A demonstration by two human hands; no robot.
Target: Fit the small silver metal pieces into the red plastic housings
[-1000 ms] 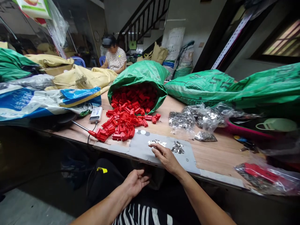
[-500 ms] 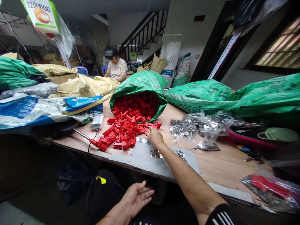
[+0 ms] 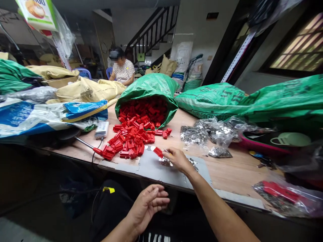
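Between the fingers of my right hand (image 3: 178, 159) is a small red plastic part (image 3: 158, 152), held above the grey mat (image 3: 148, 165). Something thin and pale also shows at those fingertips, too small to name. Just below lie small shiny metal pieces (image 3: 165, 162), partly covered by the hand. My left hand (image 3: 149, 203) hovers in front of the table edge, palm turned inward, fingers apart and bent a little, holding nothing. A heap of similar red plastic parts (image 3: 131, 139) spreads over the table to the left, spilling from the mouth of a green woven sack (image 3: 148, 85).
Clear plastic bags of metal pieces (image 3: 194, 136) lie right of the heap, near a pink-rimmed container (image 3: 254, 145). Another bag with red and metal parts (image 3: 285, 196) rests at the right edge. A red-handled tool (image 3: 87, 144) lies at left. Across the table sits a person (image 3: 123, 71).
My right hand has drawn back from the heap's right edge toward me, bringing a red plastic part with it. The left hand has risen slightly, and its fingers have curled a little.
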